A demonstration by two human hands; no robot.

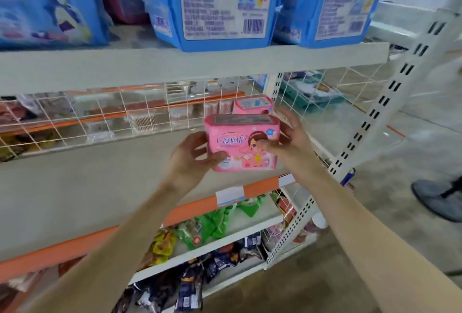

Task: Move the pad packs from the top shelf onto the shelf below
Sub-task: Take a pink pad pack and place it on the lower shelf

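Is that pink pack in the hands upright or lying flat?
Upright: the pink pack stands with its printed front facing the camera, held between left hand and right hand.

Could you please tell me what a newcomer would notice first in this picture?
The eye goes first to the pink pad pack, held between the left hand and the right hand over the middle shelf. Next come the big blue packs on the top shelf, and a second pink pack just behind the held one.
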